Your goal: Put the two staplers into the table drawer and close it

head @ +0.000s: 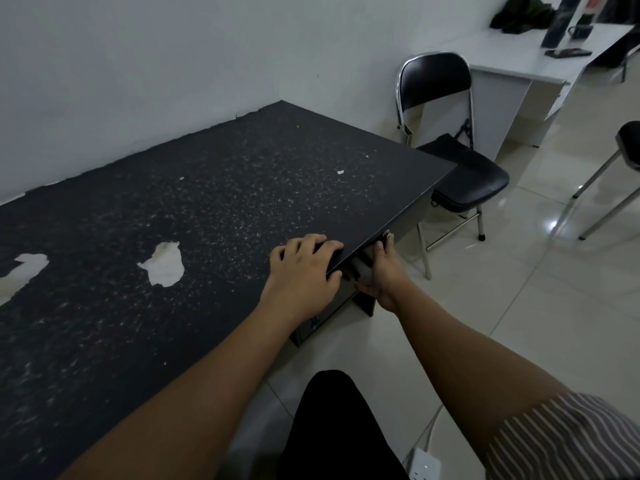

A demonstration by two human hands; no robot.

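My left hand (304,268) lies flat on the front edge of the black table (207,202), fingers spread and thumb curled over the edge. My right hand (381,271) is pressed against the dark drawer front (367,261) just under the tabletop, fingers extended toward a small metal lock (388,234). The drawer looks nearly flush with the table front. No stapler is visible anywhere; the inside of the drawer is hidden.
The tabletop is worn, with white patches (166,265) where the coating has peeled. A black folding chair (460,161) stands right of the table. A white desk (526,60) is at the back right. A power strip (424,465) lies on the tiled floor.
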